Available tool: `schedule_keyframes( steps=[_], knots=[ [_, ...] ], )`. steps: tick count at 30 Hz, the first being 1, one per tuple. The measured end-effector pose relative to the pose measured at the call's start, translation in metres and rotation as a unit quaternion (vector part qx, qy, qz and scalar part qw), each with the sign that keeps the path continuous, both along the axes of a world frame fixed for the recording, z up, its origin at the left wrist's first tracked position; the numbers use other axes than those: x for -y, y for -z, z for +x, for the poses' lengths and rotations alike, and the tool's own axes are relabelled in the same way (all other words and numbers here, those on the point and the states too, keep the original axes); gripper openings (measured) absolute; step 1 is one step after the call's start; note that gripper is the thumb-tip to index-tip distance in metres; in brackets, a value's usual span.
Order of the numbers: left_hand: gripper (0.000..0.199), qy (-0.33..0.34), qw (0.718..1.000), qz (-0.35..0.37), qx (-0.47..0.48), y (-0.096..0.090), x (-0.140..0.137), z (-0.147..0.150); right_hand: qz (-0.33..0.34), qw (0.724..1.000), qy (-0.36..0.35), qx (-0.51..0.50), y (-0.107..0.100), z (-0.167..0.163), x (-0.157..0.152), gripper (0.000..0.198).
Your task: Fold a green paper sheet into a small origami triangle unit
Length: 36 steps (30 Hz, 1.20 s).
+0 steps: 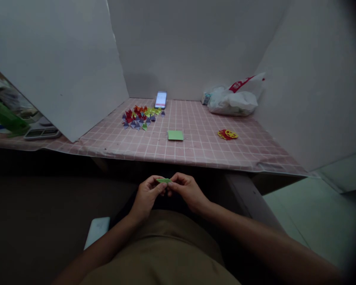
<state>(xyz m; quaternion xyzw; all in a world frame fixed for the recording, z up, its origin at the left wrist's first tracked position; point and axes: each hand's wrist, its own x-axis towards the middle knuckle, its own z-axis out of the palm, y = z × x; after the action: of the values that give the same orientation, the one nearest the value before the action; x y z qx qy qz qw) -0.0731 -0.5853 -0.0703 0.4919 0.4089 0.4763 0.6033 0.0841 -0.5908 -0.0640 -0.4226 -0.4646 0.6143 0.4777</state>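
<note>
Over my lap, below the table's front edge, a small folded piece of green paper (163,180) is pinched between both hands. My left hand (146,196) grips its left side with thumb and fingers. On its right side, my right hand (187,190) pinches the near corner. A stack of green paper squares (175,135) lies on the table ahead of my hands. Farther back on the left sits a cluster of small folded paper pieces (138,118) in red, orange, yellow, purple and green.
A phone (160,99) leans against the back panel. White plastic bag (234,101) stands at the back right, with red and yellow cutouts (227,134) nearer. Side panels flank the pink checked table (195,152). A pale device (97,230) lies by my left arm.
</note>
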Motion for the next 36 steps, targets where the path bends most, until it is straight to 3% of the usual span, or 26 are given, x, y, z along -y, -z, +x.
schedule_keyframes(
  steps=[7,14,24,28,33,36],
  knots=[
    [0.02,-0.016,0.996,0.065,-0.065,-0.004,0.001,-0.006,-0.002,1.0,-0.023,-0.017,-0.001,-0.005,0.006,0.02],
    [0.023,-0.025,0.998,0.027,-0.06,-0.001,0.001,-0.008,0.026,0.998,-0.065,0.004,-0.006,0.004,0.002,0.023],
    [0.017,0.011,0.999,-0.025,0.046,0.003,0.003,-0.006,0.004,0.994,-0.106,0.001,-0.006,0.005,0.0,0.021],
    [0.019,0.036,0.997,-0.039,0.057,0.002,0.003,-0.006,0.04,0.993,-0.102,0.051,-0.005,0.006,0.0,0.017],
    [0.016,0.044,0.997,-0.038,0.045,0.0,0.005,-0.005,0.138,0.973,-0.065,0.172,-0.007,0.006,0.003,0.014],
    [0.016,0.042,0.998,-0.038,0.042,-0.001,0.005,-0.005,0.132,0.974,-0.048,0.176,-0.008,0.005,0.003,0.014]
  ],
)
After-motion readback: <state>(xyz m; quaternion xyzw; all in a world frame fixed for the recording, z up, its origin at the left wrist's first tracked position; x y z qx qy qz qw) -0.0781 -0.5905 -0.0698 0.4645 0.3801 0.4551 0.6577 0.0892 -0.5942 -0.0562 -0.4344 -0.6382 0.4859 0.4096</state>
